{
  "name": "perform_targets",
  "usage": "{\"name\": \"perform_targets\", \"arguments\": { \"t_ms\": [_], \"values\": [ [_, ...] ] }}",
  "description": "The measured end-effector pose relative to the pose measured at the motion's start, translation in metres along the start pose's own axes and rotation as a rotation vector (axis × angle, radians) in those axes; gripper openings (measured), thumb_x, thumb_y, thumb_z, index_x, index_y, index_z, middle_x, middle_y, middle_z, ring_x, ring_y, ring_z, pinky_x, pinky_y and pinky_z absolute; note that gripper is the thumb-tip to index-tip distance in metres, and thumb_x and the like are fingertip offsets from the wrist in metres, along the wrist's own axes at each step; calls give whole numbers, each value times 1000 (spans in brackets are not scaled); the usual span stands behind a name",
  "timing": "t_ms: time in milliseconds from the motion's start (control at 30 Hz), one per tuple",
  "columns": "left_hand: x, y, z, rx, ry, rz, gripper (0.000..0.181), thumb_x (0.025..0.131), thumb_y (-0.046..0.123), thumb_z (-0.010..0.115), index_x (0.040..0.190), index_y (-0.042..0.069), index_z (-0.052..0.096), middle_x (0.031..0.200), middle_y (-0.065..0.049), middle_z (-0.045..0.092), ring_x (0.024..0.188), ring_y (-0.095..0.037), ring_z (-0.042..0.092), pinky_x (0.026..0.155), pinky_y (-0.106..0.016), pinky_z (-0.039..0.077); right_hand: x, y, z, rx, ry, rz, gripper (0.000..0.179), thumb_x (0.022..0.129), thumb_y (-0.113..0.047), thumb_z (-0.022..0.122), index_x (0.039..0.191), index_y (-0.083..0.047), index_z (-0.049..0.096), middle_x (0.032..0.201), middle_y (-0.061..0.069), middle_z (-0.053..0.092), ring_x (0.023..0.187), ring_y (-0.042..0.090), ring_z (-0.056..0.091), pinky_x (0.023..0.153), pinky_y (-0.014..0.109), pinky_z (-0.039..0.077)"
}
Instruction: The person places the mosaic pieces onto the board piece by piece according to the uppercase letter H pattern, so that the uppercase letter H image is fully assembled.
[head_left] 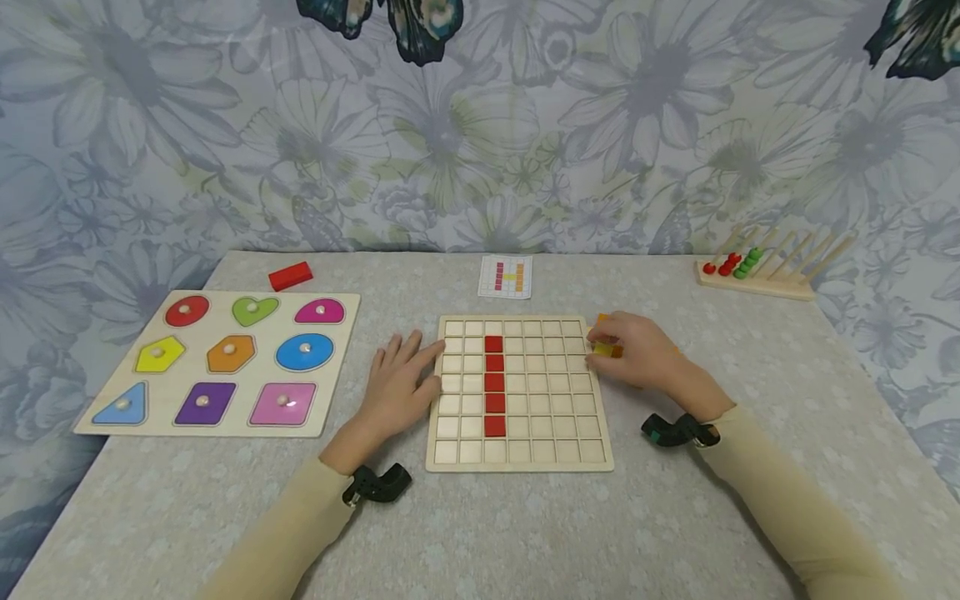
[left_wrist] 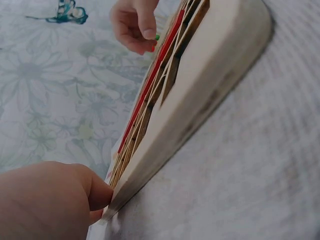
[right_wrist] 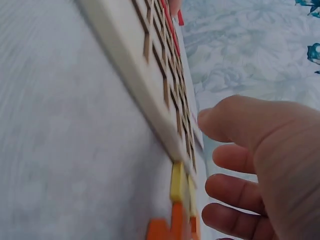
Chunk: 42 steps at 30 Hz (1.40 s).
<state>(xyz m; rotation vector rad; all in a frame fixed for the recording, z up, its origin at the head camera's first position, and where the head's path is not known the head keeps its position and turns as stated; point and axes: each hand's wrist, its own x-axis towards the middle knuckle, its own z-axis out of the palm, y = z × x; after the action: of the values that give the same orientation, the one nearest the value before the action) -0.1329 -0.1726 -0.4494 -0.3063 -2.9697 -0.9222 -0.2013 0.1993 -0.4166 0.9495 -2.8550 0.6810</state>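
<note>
A wooden grid board (head_left: 520, 467) lies in the middle of the table, with a column of red square tiles (head_left: 494, 382) set in its cells. My left hand (head_left: 397, 385) touches the board's left edge, fingers mostly straight and spread; the left wrist view shows the fingertips right at the rim. Over the upper right edge of the board is my right hand (head_left: 636, 348), thumb and fingers apart with nothing seen between them. Beneath it, yellow tiles (right_wrist: 178, 184) and orange tiles (right_wrist: 176, 220) sit beside the board, partly hidden by the hand in the head view.
Behind the board lies a small pattern card (head_left: 505, 277). To the left is a knobbed shape puzzle (head_left: 251, 364), with a red block (head_left: 290, 276) just beyond it. A wooden peg rack (head_left: 757, 282) with red and green beads stands at the back right, near the wall.
</note>
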Motion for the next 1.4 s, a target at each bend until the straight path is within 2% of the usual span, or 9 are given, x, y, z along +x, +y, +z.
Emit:
{"name": "perform_targets", "arguments": {
  "t_ms": [133, 367, 633, 900, 1067, 1400],
  "values": [
    [0, 1, 0, 6, 4, 4, 58, 95, 23, 46, 152, 13, 50, 165, -26, 29, 155, -53, 12, 121, -73, 8, -5, 8, -1, -48, -41, 43, 23, 85, -17, 80, 104, -4, 77, 93, 8, 70, 79, 17, 58, 73, 36, 49],
    [-1, 2, 0, 11, 14, 12, 57, 95, 22, 47, 151, 12, 51, 164, -26, 30, 155, -53, 14, 120, -73, 9, -8, 12, 0, -39, -61, 102, 23, 85, -16, 79, 104, -3, 77, 87, 7, 68, 74, 16, 51, 70, 32, 43],
    [-2, 1, 0, 31, 12, 20, 57, 96, 23, 45, 152, 12, 50, 165, -26, 29, 155, -53, 14, 120, -73, 10, -10, 14, -1, -31, -48, 105, 25, 84, -16, 81, 103, -2, 76, 90, 9, 70, 76, 17, 55, 72, 34, 47],
    [-2, 0, -1, 36, 5, 29, 56, 98, 25, 45, 153, 12, 49, 165, -26, 29, 155, -53, 14, 120, -73, 10, -12, 16, -4, -21, -63, 177, 30, 85, -19, 81, 109, -1, 76, 97, 12, 72, 85, 22, 64, 80, 43, 53],
    [-2, 0, 0, 39, 10, 35, 56, 98, 25, 46, 153, 12, 49, 165, -26, 29, 155, -53, 15, 120, -73, 11, -15, 17, -5, -21, -49, 183, 32, 84, -18, 81, 110, 1, 76, 99, 14, 72, 87, 25, 65, 82, 46, 54],
    [-4, -1, 0, 29, 19, 41, 55, 98, 24, 47, 152, 11, 50, 164, -28, 30, 154, -55, 16, 120, -73, 11, -16, 16, -2, -25, -32, 181, 31, 84, -18, 82, 109, 0, 78, 97, 13, 70, 79, 19, 58, 74, 36, 49]
  ]
}}
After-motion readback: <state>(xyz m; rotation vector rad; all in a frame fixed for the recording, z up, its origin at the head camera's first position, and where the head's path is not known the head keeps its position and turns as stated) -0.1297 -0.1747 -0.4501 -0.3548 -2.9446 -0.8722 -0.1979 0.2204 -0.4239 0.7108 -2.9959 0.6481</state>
